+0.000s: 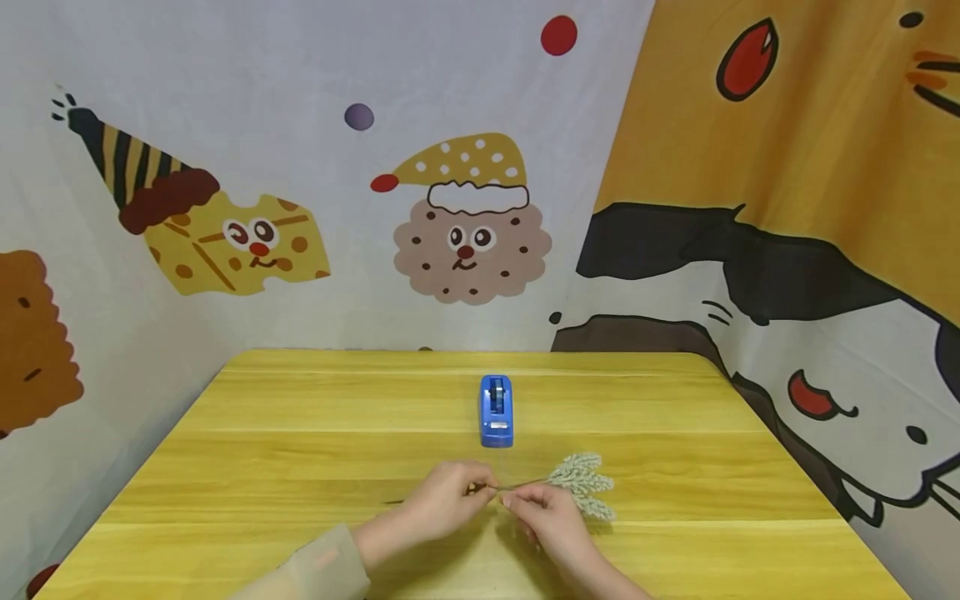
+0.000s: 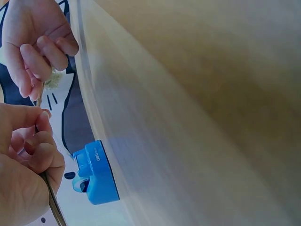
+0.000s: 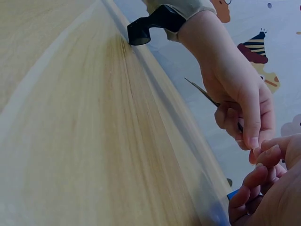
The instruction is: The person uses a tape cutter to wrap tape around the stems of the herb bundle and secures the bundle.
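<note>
Pale green flower sprigs with thin brown stems lie crosswise in front of me, heads to the right. My left hand grips the stems, whose bare ends poke out beyond its far side. In the left wrist view, the stems run through the curled fingers of that hand. Thumb and index finger of my right hand pinch at the stems, below the flower heads. Both hands' fingertips almost meet; whether a strip of tape is between them, I cannot tell. Beyond the hands stands a blue tape dispenser.
The wood-grain table carries the dispenser, its cutting end facing me. Behind the table hangs a cartoon-printed cloth. A black camera mount sits on the left wrist by the beige sleeve.
</note>
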A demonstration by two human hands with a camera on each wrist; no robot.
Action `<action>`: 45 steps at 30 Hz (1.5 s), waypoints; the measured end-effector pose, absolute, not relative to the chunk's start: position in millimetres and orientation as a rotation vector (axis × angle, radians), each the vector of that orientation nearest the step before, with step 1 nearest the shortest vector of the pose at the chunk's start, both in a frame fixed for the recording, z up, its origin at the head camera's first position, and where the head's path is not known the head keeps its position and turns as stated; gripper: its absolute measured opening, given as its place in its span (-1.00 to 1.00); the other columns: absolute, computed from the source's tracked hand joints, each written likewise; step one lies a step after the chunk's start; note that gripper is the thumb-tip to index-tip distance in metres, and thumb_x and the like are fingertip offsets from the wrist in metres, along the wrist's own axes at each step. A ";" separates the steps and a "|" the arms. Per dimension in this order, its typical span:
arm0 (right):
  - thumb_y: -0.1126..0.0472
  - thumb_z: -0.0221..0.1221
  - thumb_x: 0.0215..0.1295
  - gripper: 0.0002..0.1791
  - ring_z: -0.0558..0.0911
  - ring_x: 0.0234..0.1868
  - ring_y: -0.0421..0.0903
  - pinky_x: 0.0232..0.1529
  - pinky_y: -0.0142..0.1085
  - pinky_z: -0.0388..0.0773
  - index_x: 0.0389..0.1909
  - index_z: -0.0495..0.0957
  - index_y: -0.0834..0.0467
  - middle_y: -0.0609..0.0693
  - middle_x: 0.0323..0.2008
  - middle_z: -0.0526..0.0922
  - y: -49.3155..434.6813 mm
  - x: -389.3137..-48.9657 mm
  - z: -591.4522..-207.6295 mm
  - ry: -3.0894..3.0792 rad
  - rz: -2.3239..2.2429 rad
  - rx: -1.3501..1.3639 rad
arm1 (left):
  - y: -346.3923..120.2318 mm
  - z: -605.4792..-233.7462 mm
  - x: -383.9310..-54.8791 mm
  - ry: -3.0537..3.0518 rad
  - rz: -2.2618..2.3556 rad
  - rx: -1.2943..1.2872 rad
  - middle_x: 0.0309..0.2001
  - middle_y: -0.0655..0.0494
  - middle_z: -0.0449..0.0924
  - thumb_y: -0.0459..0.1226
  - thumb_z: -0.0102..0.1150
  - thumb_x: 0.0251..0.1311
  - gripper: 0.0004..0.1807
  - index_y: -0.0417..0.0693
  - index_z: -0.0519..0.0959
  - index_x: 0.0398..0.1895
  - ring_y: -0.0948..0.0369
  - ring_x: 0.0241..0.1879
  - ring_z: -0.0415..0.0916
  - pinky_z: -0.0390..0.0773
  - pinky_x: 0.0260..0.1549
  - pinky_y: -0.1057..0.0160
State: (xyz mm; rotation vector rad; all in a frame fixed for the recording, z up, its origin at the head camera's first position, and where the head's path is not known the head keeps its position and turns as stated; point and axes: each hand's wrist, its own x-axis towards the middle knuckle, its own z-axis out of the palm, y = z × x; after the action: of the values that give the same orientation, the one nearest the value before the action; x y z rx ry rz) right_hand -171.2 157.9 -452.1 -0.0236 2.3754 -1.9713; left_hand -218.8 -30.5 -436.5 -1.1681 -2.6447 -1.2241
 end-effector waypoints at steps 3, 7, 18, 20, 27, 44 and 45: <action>0.22 0.28 0.21 -0.72 0.28 -0.74 -0.28 -0.71 -0.48 0.24 -0.27 0.65 0.41 -0.11 -0.78 0.36 158.1 -171.6 -453.5 2.373 -1.966 -0.009 | -31.2 -436.3 -218.4 -2.640 -1.245 -1.162 -0.30 0.24 0.65 -0.31 0.19 0.28 -0.90 0.02 0.68 -0.35 0.39 -0.28 0.52 0.54 -0.30 0.38; 0.20 0.27 0.24 -0.71 0.27 -0.74 -0.28 -0.71 -0.46 0.24 -0.24 0.64 0.41 -0.12 -0.78 0.34 158.0 -172.3 -455.4 2.360 -1.960 0.015 | -31.5 -436.5 -218.4 -2.642 -1.283 -1.145 -0.30 0.26 0.65 -0.31 0.19 0.28 -0.90 0.02 0.68 -0.35 0.39 -0.28 0.51 0.54 -0.30 0.36; 0.23 0.26 0.23 -0.69 0.26 -0.73 -0.28 -0.73 -0.46 0.24 -0.18 0.62 0.45 -0.11 -0.75 0.34 155.9 -167.8 -458.0 2.285 -2.067 0.061 | -31.0 -434.0 -218.4 -2.648 -1.394 -1.095 -0.34 0.21 0.64 -0.33 0.18 0.28 -0.91 -0.08 0.67 -0.33 0.40 -0.45 0.40 0.48 -0.46 0.38; 0.25 0.25 0.23 -0.68 0.26 -0.73 -0.28 -0.73 -0.46 0.24 -0.18 0.60 0.47 -0.11 -0.75 0.33 155.7 -167.5 -458.5 2.269 -2.092 0.056 | -30.8 -433.4 -219.0 -2.653 -1.413 -1.088 -0.35 0.15 0.65 -0.34 0.17 0.28 -0.91 -0.10 0.67 -0.33 0.41 -0.50 0.37 0.48 -0.51 0.39; 0.23 0.27 0.22 -0.67 0.29 -0.71 -0.28 -0.69 -0.47 0.27 -0.19 0.60 0.47 -0.10 -0.72 0.38 155.5 -170.8 -461.3 2.275 -2.111 0.081 | -29.9 -431.0 -220.9 -2.682 -1.431 -1.057 -0.37 0.11 0.65 -0.34 0.18 0.26 -0.91 -0.11 0.68 -0.32 0.41 -0.60 0.33 0.44 -0.61 0.40; 0.34 0.18 0.26 -0.73 0.22 -0.73 -0.30 -0.69 -0.48 0.26 -0.11 0.50 0.45 -0.16 -0.74 0.27 144.6 -181.0 -469.0 1.987 -2.426 0.227 | -28.5 -428.0 -224.4 -2.660 -1.384 -1.125 -0.45 0.20 0.60 -0.36 0.16 0.26 -0.90 -0.12 0.67 -0.34 0.35 -0.50 0.44 0.49 -0.49 0.40; 0.34 0.18 0.26 -0.75 0.22 -0.74 -0.30 -0.69 -0.48 0.26 -0.12 0.51 0.43 -0.16 -0.74 0.27 143.6 -181.6 -469.2 1.992 -2.438 0.238 | -28.2 -428.0 -224.5 -2.656 -1.376 -1.132 -0.46 0.23 0.59 -0.36 0.16 0.25 -0.90 -0.12 0.67 -0.34 0.36 -0.50 0.43 0.49 -0.49 0.40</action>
State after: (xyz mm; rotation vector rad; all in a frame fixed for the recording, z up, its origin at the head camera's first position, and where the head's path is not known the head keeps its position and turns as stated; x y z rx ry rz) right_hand -181.6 143.6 -469.2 0.2376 1.9916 -2.4380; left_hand -224.5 -28.2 -428.0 -1.1317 -2.6559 -1.3759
